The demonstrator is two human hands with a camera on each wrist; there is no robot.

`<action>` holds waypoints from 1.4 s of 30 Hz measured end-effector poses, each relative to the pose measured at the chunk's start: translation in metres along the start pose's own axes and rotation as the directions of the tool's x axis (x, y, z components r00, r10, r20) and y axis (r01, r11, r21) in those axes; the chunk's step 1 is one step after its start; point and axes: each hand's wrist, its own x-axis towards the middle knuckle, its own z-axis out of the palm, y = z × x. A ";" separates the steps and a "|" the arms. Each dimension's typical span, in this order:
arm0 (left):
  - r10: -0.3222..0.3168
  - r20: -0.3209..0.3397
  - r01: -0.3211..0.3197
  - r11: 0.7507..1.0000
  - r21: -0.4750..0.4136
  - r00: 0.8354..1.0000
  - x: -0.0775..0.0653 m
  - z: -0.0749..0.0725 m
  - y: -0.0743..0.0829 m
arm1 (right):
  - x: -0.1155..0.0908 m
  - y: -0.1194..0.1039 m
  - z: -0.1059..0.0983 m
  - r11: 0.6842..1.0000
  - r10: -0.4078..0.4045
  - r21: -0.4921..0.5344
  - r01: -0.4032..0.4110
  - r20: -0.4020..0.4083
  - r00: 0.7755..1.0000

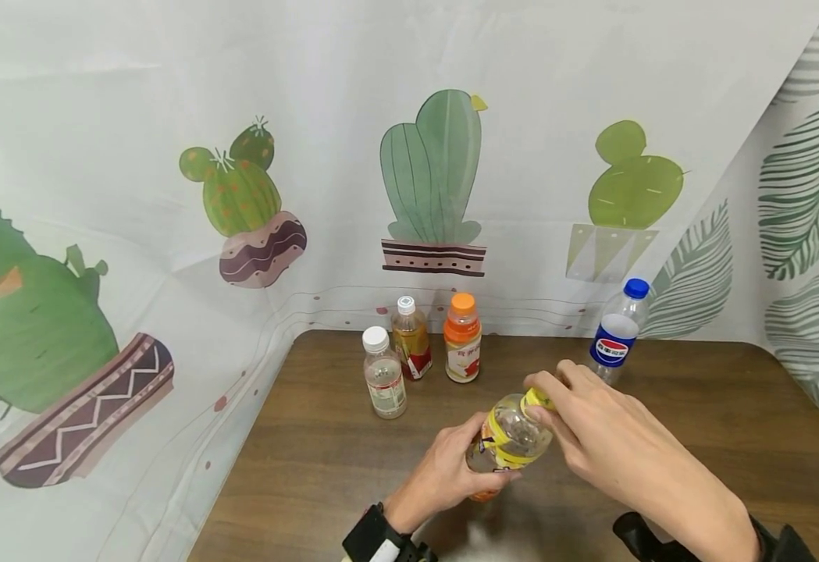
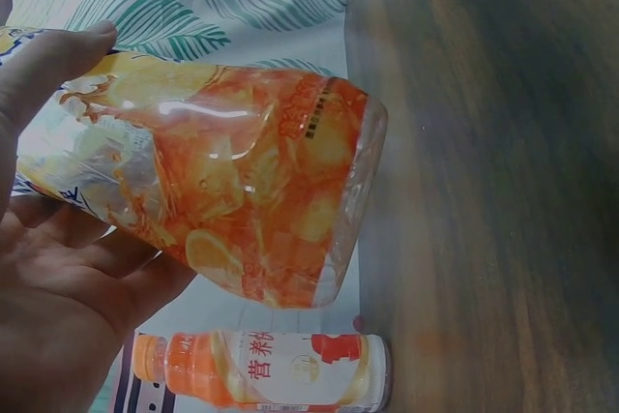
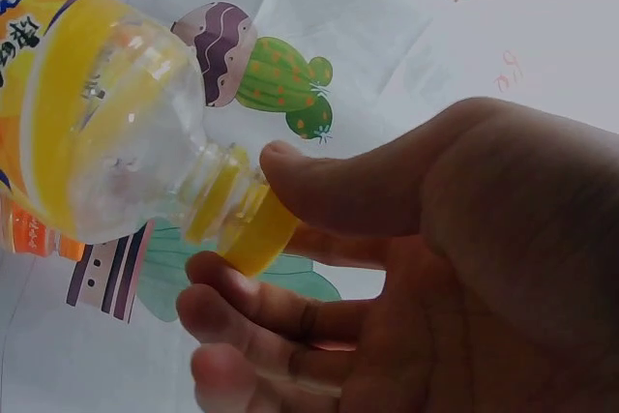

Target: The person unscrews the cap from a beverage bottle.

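My left hand [image 1: 444,467] grips a clear plastic bottle [image 1: 519,429] round its middle, tilted with its neck to the upper right. Its label is yellow above and orange with ice-cube pictures below, as the left wrist view shows on the bottle [image 2: 256,181]. Thumb and fingers of my right hand [image 1: 609,425] pinch the yellow cap [image 3: 259,239] at the mouth of the neck. Below the cap, a yellow ring [image 3: 215,195] circles the neck. The bottle's base is raised off the table in the left wrist view.
Toward the back of the brown table [image 1: 297,468] stand a white-capped clear bottle [image 1: 385,382], a white-capped amber bottle [image 1: 411,339] and an orange-capped bottle [image 1: 462,339]. A blue-capped Pepsi bottle [image 1: 618,332] is behind my right hand. A cactus-print cloth [image 1: 339,156] hangs behind.
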 end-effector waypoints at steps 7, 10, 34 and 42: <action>-0.001 -0.010 0.001 1.000 0.009 1.000 -0.001 0.000 -0.002 | 0.000 0.004 -0.003 1.000 -0.022 -0.005 0.022 -0.040 0.999; 0.003 -0.014 -0.003 1.000 0.001 1.000 -0.002 -0.001 -0.003 | -0.002 0.007 -0.003 1.000 -0.001 -0.008 0.000 -0.034 0.999; -0.022 -0.080 0.013 0.993 -0.119 0.997 -0.002 -0.006 -0.008 | -0.026 0.058 0.019 0.975 0.223 -0.022 -0.222 0.148 0.964; -0.029 -0.086 0.017 0.990 -0.138 0.996 -0.002 -0.007 -0.005 | -0.032 0.083 0.036 0.966 0.259 -0.044 -0.256 0.233 0.937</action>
